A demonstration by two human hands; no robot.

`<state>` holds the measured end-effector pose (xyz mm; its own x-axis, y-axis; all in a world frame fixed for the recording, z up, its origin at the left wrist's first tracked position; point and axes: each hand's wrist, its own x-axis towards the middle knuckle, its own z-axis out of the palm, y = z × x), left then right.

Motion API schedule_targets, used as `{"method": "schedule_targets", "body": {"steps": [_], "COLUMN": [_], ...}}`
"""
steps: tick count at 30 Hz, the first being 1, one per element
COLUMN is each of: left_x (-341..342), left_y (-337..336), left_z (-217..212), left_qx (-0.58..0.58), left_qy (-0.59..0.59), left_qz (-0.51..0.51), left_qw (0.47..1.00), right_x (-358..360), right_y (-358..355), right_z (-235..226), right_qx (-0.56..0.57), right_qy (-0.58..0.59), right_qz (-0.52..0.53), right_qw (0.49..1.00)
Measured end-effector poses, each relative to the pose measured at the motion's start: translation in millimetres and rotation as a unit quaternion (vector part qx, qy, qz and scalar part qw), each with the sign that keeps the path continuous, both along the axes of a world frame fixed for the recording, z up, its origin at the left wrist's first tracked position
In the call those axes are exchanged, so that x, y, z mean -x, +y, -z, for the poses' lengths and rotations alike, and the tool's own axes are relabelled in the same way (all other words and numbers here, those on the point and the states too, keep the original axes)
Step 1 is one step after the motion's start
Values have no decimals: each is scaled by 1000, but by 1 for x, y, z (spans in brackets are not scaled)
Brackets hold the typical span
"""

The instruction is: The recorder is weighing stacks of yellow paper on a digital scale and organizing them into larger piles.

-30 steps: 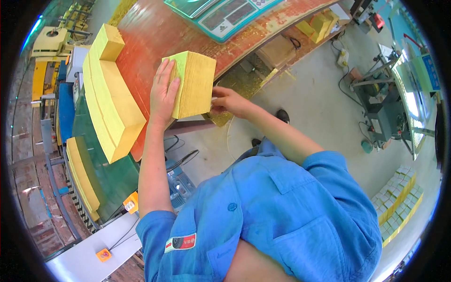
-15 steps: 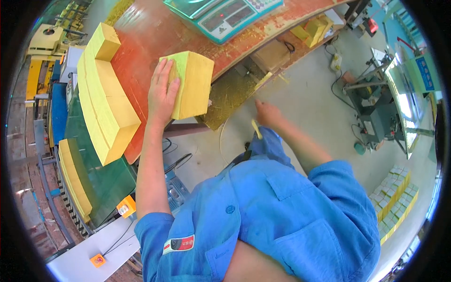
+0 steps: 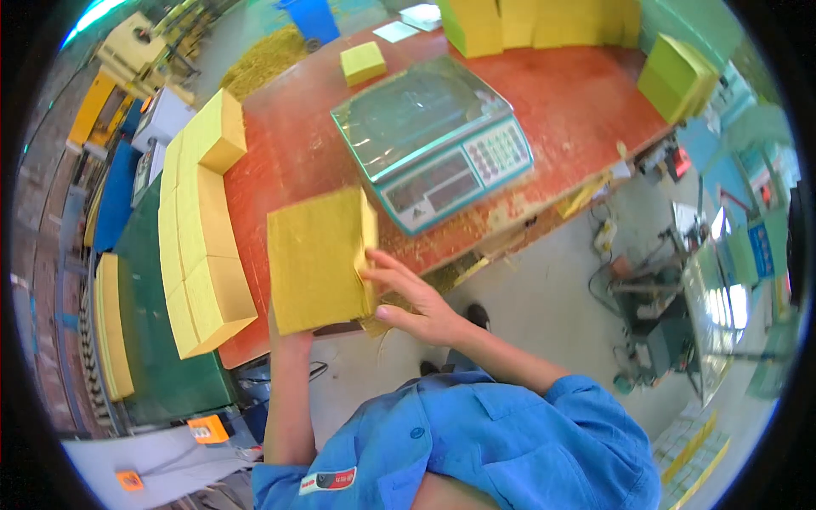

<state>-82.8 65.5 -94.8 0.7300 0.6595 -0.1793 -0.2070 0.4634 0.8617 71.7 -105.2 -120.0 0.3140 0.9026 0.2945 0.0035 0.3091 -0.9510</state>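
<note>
A thick block of yellow paper sheets (image 3: 316, 262) is tilted up in front of me, its broad face toward me. My left hand (image 3: 293, 342) holds it from below and behind; the block hides those fingers. At the block's right side is my right hand (image 3: 416, 302), fingers extended and thumb apart, fingertips against the edge of the sheets. Just beyond the block, a teal-framed digital scale (image 3: 433, 140) stands on the red worktable (image 3: 285, 110). Left of the block runs a row of stacked yellow paper blocks (image 3: 200, 221).
A small yellow block (image 3: 363, 64) lies behind the scale. Taller yellow stacks (image 3: 544, 25) line the far edge, with another yellow stack (image 3: 677, 78) at the right. A green surface (image 3: 153, 331) adjoins the table at left. A blue bin (image 3: 312, 19) stands beyond.
The paper block has been turned to show its broad face. My right hand has come up from beside my body to the block's right edge. My view has shifted, bringing more of the tabletop into sight.
</note>
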Motion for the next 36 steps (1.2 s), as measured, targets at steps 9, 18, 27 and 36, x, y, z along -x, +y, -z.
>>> {"method": "schedule_targets", "body": {"steps": [9,18,27,36], "left_x": [-235,-287,-95,-107], "left_y": [-2,-7,131,515], "left_z": [-29,-3,-35,-17], "left_qx": [31,254,-154,-612], "left_qy": [-132,-168,299,555], "left_qz": [49,-84,80,-173], "left_qw": [990,949,938,536], "right_x": [-195,-275,-190,-9], "right_y": [43,94,94,151], "right_z": [-111,-105,-135,54], "right_qx": [-40,10,4,103], "right_qy": [-400,-520,-622,-281], "right_qz": [233,227,271,-9], "right_qw": [885,823,734,954]}}
